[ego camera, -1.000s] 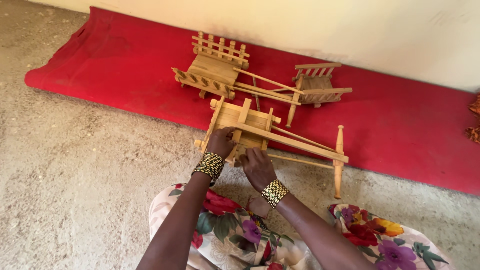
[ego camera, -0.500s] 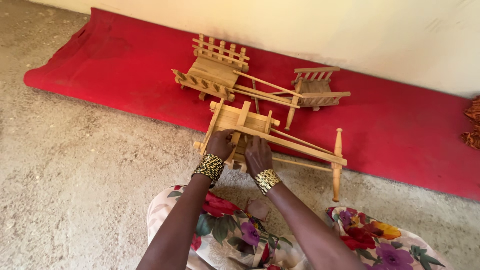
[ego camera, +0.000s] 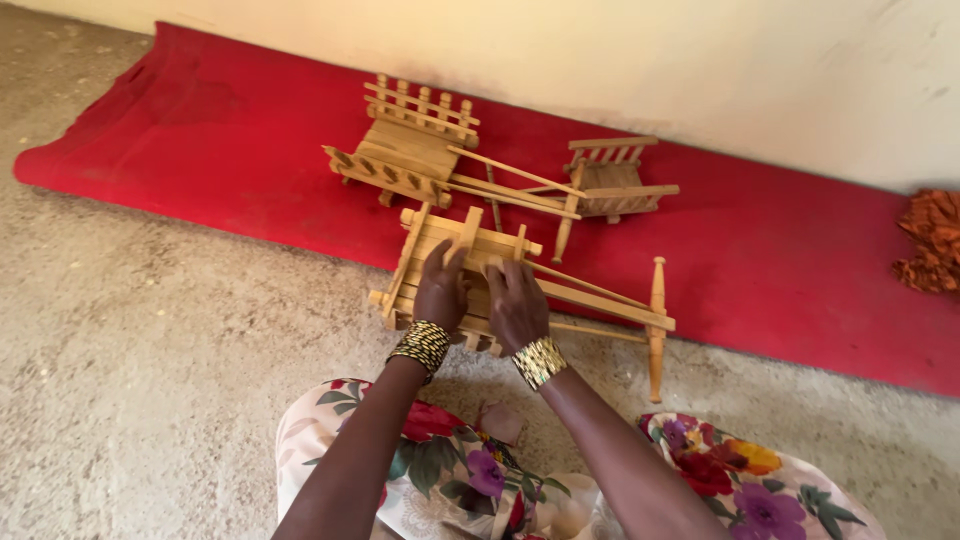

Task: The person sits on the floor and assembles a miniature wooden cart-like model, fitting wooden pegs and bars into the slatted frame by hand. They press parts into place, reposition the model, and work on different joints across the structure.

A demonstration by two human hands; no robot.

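A small wooden cart frame (ego camera: 435,240) lies at the near edge of the red mat (ego camera: 220,130), its two long shafts running right to a cross yoke (ego camera: 656,325). My left hand (ego camera: 440,290) rests on the frame's middle, fingers curled around a slat. My right hand (ego camera: 515,300) lies beside it on the frame, fingers bent over another slat. Both wrists wear beaded gold bracelets.
A finished wooden cart with railings (ego camera: 410,150) stands further back on the mat, and a smaller cart (ego camera: 615,180) sits to its right. Orange cloth (ego camera: 930,240) lies at the right edge. A pale wall runs behind; rough concrete floor (ego camera: 150,360) spreads left. Floral fabric covers my knees.
My right hand has moved forward from near my lap onto the cart frame, next to the left hand. The left hand has slid slightly further onto the frame.
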